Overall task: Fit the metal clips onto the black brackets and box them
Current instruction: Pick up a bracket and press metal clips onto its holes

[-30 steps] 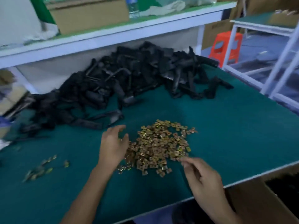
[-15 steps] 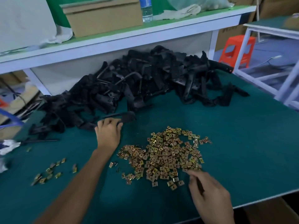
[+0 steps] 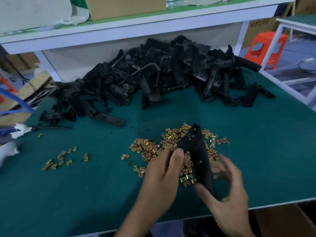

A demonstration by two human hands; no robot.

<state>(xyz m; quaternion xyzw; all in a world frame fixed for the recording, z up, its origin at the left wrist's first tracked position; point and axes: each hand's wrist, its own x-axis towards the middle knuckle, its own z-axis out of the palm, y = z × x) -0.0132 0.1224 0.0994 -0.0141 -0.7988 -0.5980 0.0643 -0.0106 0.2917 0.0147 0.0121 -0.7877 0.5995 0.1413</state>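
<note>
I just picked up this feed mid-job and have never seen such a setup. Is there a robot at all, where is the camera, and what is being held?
There is no machine here: a person works with bare hands. The one picture comes from a camera worn on their head, looking forward and down. The left hand and right hand both grip one black bracket above a heap of small gold metal clips on the green table. Behind lies a big pile of black brackets; a few stray clips sit further left. The right hand is blurred, so whether it also holds a clip cannot be told.
</note>
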